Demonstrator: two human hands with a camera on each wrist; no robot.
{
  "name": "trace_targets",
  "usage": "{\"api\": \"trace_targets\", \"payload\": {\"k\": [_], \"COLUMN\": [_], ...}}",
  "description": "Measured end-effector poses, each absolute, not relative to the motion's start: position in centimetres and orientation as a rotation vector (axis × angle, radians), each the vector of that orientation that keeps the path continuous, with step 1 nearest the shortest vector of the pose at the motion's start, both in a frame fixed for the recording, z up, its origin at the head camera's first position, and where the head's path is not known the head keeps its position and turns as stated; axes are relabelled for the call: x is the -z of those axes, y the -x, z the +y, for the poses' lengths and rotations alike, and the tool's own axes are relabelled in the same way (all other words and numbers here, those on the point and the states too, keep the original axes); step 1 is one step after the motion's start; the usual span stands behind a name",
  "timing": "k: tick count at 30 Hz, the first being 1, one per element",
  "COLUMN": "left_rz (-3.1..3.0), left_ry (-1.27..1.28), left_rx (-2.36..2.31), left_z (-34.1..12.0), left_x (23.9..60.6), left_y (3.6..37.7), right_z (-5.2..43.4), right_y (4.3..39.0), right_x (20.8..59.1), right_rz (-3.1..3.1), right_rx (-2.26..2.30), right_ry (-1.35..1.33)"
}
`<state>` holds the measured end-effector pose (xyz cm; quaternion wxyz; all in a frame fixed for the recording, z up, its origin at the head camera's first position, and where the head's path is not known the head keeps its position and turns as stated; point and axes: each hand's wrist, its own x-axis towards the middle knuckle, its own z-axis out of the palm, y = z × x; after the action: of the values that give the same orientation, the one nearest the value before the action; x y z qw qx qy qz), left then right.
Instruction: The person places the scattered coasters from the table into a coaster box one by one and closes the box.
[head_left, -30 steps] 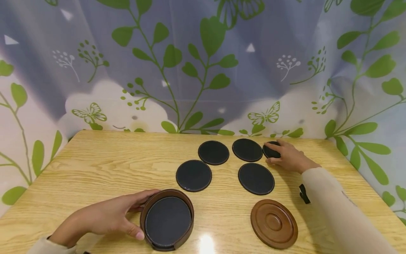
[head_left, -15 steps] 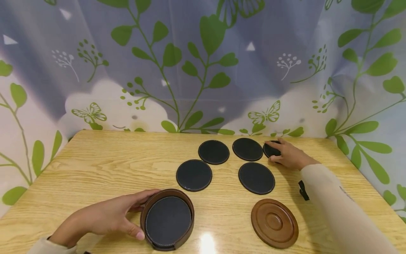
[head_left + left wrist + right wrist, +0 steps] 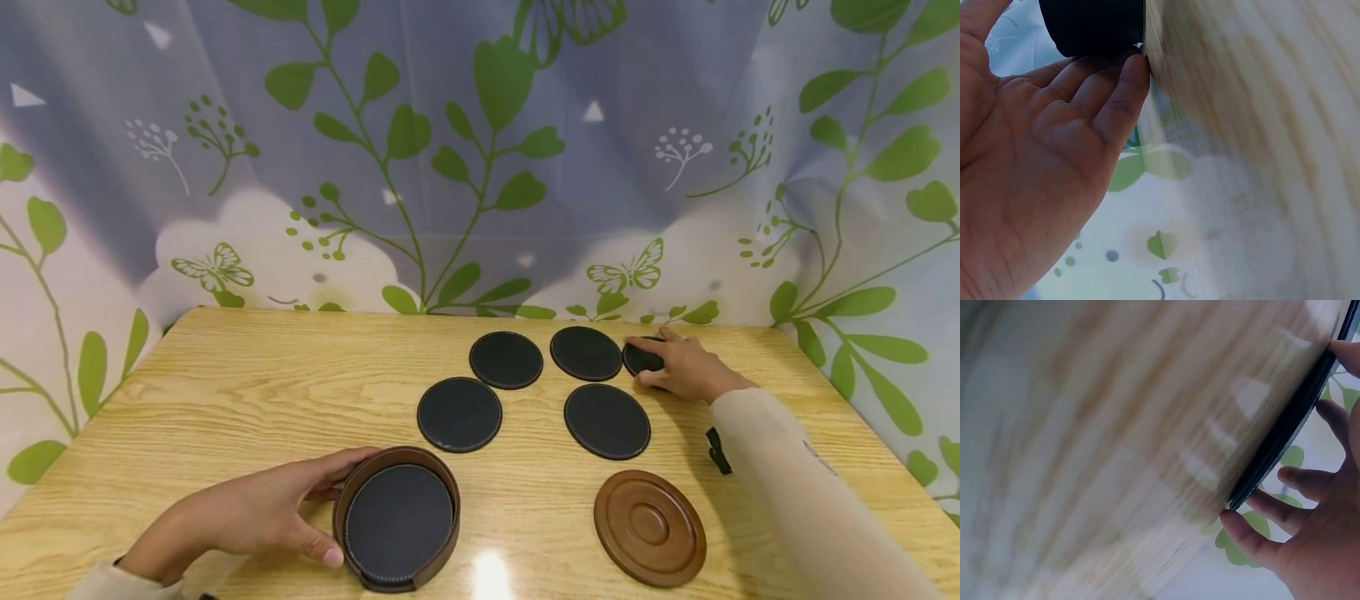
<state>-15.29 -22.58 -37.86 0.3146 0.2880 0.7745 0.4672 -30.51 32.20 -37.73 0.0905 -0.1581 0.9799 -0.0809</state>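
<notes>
hands (image 3: 258, 507) (image 3: 688, 367) in wide grip, left on smooth brown cylindrical holder (image 3: 441, 562), right on thin round black disc (image 3: 642, 361)

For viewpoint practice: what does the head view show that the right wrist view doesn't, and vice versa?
Only head: the left hand touching the round holder, and the brown disc.
Only right wrist: a black coaster edge-on, and all five fingers of the right hand.
Both: that hand touching the coaster, plus the table and patterned curtain.
</notes>
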Motion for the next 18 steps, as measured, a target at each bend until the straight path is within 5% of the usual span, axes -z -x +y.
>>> {"api": "trace_targets", "payload": {"k": [18], "left_rz": [2.067], "left_ry": [-0.796], "left_rx": [-1.218], "left_z": [-22.7], "left_x": [37.9], "left_y": [15.2], "right_z": [31.7], "right_y": [29.3], "right_x": [37.5], "right_rz": [2.989], "right_rx": [0.104], "right_ry": [0.402]}}
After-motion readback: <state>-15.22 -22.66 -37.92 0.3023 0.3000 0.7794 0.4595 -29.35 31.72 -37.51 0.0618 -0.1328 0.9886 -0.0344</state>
